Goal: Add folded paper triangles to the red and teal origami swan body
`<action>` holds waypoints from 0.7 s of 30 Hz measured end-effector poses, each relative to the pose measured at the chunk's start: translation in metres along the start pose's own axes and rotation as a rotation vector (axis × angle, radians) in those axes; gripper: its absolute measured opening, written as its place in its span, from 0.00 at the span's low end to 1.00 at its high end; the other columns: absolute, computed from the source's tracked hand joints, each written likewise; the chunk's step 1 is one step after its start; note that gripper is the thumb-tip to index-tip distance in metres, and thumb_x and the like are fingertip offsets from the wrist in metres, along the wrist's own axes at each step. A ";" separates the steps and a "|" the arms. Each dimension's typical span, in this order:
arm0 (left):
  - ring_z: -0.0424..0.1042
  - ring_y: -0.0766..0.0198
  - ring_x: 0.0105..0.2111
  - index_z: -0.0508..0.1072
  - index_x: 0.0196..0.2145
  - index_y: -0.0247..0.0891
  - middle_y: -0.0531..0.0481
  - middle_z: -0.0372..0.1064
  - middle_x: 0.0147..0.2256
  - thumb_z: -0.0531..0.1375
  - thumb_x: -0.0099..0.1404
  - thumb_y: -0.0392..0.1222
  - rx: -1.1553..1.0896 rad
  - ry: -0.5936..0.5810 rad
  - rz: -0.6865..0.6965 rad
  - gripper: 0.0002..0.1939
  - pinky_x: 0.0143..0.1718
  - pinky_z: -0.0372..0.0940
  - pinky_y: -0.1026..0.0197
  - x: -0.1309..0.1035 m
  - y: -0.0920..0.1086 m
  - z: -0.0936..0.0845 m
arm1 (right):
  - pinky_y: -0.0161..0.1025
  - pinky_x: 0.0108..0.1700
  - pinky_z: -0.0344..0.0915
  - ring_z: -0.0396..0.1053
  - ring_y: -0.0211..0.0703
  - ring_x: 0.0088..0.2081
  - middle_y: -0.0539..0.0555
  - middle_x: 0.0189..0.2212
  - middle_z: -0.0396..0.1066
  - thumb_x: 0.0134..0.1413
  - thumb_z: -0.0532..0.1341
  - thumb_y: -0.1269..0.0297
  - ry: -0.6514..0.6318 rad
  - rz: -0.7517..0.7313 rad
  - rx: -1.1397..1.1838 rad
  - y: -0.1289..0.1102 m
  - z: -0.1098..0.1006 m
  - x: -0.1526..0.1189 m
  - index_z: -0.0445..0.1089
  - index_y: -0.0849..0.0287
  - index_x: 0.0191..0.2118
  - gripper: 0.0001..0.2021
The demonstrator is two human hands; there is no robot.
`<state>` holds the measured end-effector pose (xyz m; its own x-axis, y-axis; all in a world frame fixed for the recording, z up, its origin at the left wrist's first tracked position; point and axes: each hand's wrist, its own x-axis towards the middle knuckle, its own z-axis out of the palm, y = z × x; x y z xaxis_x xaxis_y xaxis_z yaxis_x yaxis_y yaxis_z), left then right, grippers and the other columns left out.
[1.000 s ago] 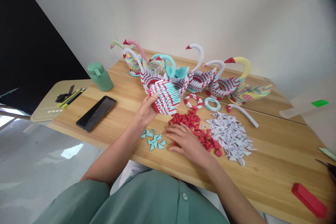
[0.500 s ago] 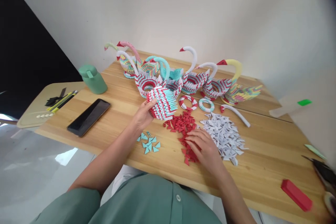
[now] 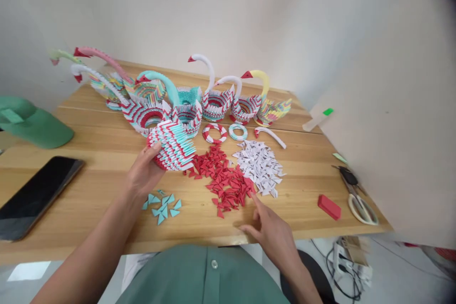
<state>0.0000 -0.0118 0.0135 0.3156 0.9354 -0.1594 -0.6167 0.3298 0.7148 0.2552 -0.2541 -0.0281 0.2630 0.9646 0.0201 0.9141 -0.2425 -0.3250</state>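
My left hand point(image 3: 144, 171) holds a round folded-paper body point(image 3: 173, 146) in red, white and light blue, its points facing right. My right hand point(image 3: 270, 228) has its index finger stretched out to the lower right edge of the red paper pieces point(image 3: 228, 183), thumb apart, with nothing seen in it. White paper pieces point(image 3: 260, 166) lie in a pile just behind and to the right. Several light blue pieces point(image 3: 164, 207) are scattered below my left hand.
Finished paper swans, one with a yellow neck point(image 3: 263, 80), stand along the back. Two paper rings point(image 3: 214, 133) and a loose white neck point(image 3: 271, 137) lie before them. A phone point(image 3: 39, 194) and green bottle point(image 3: 35, 123) are left; a red block point(image 3: 329, 207) and scissors point(image 3: 362, 209) right.
The view has swung to the right. My right hand has drawn back from over the red pieces to their near edge, with its index finger extended. My left hand still holds the paper body.
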 end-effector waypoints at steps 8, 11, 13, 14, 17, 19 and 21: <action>0.74 0.55 0.49 0.76 0.44 0.36 0.49 0.79 0.43 0.68 0.56 0.40 -0.010 0.039 -0.022 0.17 0.54 0.68 0.59 -0.001 -0.001 0.003 | 0.41 0.35 0.69 0.73 0.48 0.34 0.54 0.32 0.75 0.60 0.60 0.58 0.060 -0.092 0.149 -0.035 0.017 0.034 0.59 0.57 0.62 0.26; 0.75 0.56 0.47 0.76 0.43 0.35 0.48 0.79 0.42 0.69 0.55 0.39 -0.014 0.046 -0.030 0.17 0.53 0.69 0.60 0.000 -0.002 0.001 | 0.40 0.40 0.69 0.74 0.46 0.36 0.56 0.36 0.76 0.65 0.54 0.61 0.189 -0.046 0.256 -0.020 0.005 0.038 0.65 0.57 0.57 0.17; 0.75 0.55 0.48 0.76 0.44 0.35 0.48 0.79 0.42 0.69 0.55 0.39 -0.013 0.042 -0.029 0.18 0.53 0.69 0.59 0.001 -0.003 0.001 | 0.42 0.43 0.69 0.74 0.48 0.40 0.58 0.39 0.75 0.66 0.51 0.64 0.280 -0.001 0.234 -0.005 -0.004 0.039 0.70 0.57 0.51 0.15; 0.74 0.55 0.48 0.76 0.44 0.35 0.47 0.79 0.42 0.69 0.54 0.40 -0.014 0.041 -0.028 0.19 0.53 0.69 0.58 0.001 -0.003 0.001 | 0.43 0.43 0.69 0.73 0.48 0.41 0.58 0.40 0.75 0.66 0.51 0.65 0.286 0.007 0.216 0.001 -0.007 0.040 0.71 0.58 0.50 0.14; 0.74 0.54 0.49 0.76 0.46 0.35 0.47 0.78 0.43 0.70 0.54 0.40 -0.018 0.039 -0.032 0.21 0.54 0.69 0.57 0.001 -0.003 0.000 | 0.44 0.44 0.69 0.73 0.49 0.43 0.59 0.42 0.74 0.64 0.50 0.70 0.220 -0.026 0.174 0.012 -0.010 0.044 0.71 0.58 0.49 0.15; 0.74 0.54 0.49 0.76 0.46 0.35 0.47 0.78 0.44 0.70 0.53 0.40 -0.022 0.040 -0.030 0.21 0.53 0.69 0.57 0.001 -0.003 0.001 | 0.45 0.44 0.70 0.73 0.50 0.43 0.60 0.44 0.73 0.62 0.49 0.74 0.182 -0.035 0.135 0.011 -0.006 0.047 0.70 0.59 0.51 0.18; 0.74 0.54 0.49 0.76 0.45 0.35 0.47 0.78 0.44 0.70 0.53 0.39 -0.024 0.039 -0.025 0.20 0.53 0.69 0.58 0.000 -0.003 0.001 | 0.46 0.43 0.70 0.73 0.51 0.42 0.61 0.44 0.73 0.59 0.48 0.77 0.169 -0.028 0.096 0.004 -0.001 0.050 0.69 0.61 0.53 0.21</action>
<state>0.0026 -0.0125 0.0121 0.3024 0.9311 -0.2037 -0.6263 0.3552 0.6940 0.2725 -0.2075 -0.0279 0.2938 0.9375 0.1864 0.8901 -0.1973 -0.4108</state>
